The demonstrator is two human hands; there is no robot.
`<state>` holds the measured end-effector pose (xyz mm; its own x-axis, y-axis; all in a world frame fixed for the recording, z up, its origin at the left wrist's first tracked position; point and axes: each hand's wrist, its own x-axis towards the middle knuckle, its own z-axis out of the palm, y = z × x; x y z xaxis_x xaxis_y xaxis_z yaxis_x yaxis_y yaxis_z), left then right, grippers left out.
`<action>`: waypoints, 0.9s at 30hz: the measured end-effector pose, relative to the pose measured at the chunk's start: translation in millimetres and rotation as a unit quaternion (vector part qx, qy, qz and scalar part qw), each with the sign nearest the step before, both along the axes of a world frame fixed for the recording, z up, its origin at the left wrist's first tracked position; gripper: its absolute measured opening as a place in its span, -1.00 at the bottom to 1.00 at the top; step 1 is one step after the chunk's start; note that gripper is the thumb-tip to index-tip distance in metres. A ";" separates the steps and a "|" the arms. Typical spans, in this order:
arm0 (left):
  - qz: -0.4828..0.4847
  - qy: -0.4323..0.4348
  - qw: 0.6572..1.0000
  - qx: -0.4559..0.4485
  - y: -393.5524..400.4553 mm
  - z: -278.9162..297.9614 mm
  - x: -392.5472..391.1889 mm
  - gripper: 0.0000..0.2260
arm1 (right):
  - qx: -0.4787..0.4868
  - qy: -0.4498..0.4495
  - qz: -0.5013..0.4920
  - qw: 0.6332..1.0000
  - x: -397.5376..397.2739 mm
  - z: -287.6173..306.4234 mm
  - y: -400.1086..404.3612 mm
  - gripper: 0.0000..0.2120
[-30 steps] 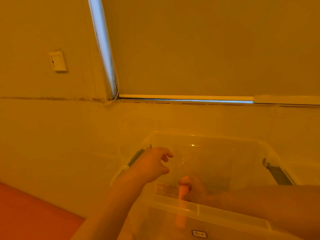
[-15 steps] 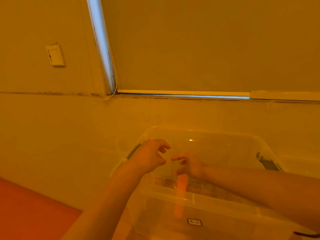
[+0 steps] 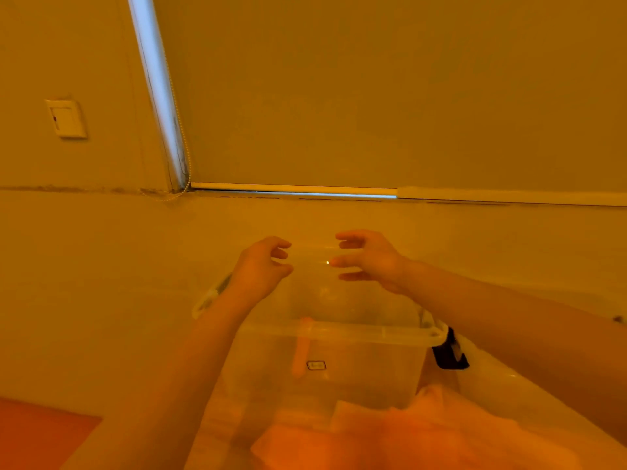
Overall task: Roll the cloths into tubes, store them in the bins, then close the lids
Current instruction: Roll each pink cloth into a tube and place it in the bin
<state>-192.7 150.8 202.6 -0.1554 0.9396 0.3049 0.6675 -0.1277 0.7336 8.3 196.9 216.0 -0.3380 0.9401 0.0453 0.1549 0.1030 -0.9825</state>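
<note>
Hands, left [image 3: 259, 269] and right [image 3: 369, 257], have risen empty above the clear bin [image 3: 339, 334], fingers loosely spread; rolled cloth [image 3: 302, 347] stands inside.

Reaching forward toward twelve o'clock with both bare forearms; holding the left hand [image 3: 259, 266] at eleven o'clock, fingers loosely curled, gripping nothing; hovering the right hand [image 3: 368, 257] at one o'clock, fingers spread, pointing toward nine o'clock, empty.
</note>
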 end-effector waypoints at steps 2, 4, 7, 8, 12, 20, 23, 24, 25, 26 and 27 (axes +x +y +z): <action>-0.004 -0.001 1.000 0.019 -19.8 5.3 17.6 -0.59 | 0.014 0.032 -0.025 0.999 16.6 11.2 -29.8 -0.46; -0.015 0.002 0.999 0.040 -42.8 7.1 34.5 -0.59 | 0.026 0.053 -0.043 0.997 34.2 19.1 -62.9 -0.50; -0.048 0.012 0.997 0.064 -79.3 4.4 54.7 -0.60 | 0.036 0.074 -0.057 0.995 61.7 22.2 -111.3 -0.56; -0.056 0.014 0.996 0.070 -90.8 2.2 59.8 -0.60 | 0.041 0.074 -0.059 0.995 70.9 20.2 -125.7 -0.58; -0.067 0.008 0.994 0.088 -132.4 -16.8 78.1 -0.63 | 0.039 0.054 -0.072 0.995 99.5 -2.3 -174.8 -0.61; -0.103 -0.047 0.991 0.073 -177.4 -93.1 98.3 -0.64 | -0.020 0.044 -0.097 0.994 128.5 -89.4 -229.4 -0.54; -0.121 -0.037 0.991 0.049 -185.2 -123.6 98.6 -0.63 | -0.054 0.057 -0.098 0.992 127.7 -118.0 -237.7 -0.51; -0.118 -0.032 0.991 0.047 -186.0 -132.8 96.5 -0.62 | -0.066 0.068 -0.099 0.991 125.9 -126.2 -239.7 -0.51; -0.113 -0.025 0.992 0.044 -186.5 -141.5 93.2 -0.62 | -0.076 0.077 -0.101 0.989 123.7 -133.7 -240.7 -0.51; -0.107 -0.019 0.993 0.038 -187.5 -148.7 89.2 -0.63 | -0.084 0.084 -0.102 0.988 120.1 -140.6 -241.7 -0.52; -0.100 -0.017 0.994 0.034 -188.6 -154.8 84.4 -0.63 | -0.089 0.089 -0.103 0.987 115.9 -146.6 -241.6 -0.52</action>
